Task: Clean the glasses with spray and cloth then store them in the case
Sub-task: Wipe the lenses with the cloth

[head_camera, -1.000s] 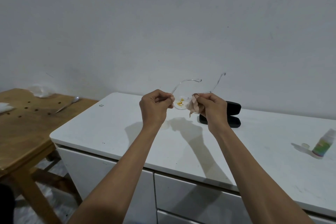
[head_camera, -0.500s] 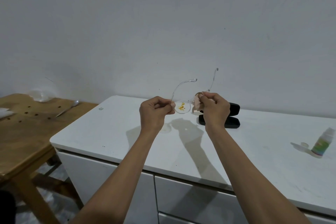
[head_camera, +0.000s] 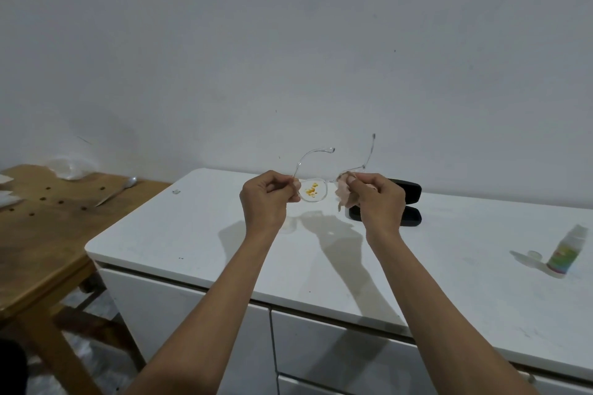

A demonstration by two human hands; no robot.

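A pair of clear, thin-framed glasses is held up in the air above the white cabinet surface, both temple arms swung out and pointing away toward the pale wall. The left hand has its fingers curled round the left end of the frame, pinching it where the temple arm joins the lens. That lens, just beside those fingertips, carries a cluster of yellow-orange spots. The right hand has its fingers clenched on a crumpled pale pink cloth, pressing it over the other lens, so that lens is hidden under the cloth and the thumb.

Behind the right hand, an open black glasses case lies on the surface near the wall, partly covered by the wrist. Well apart to the right stands a small white spray bottle with a rainbow label, with its small clear cap lying just beside it. To the left of the cabinet is a wooden table bearing a metal spoon.
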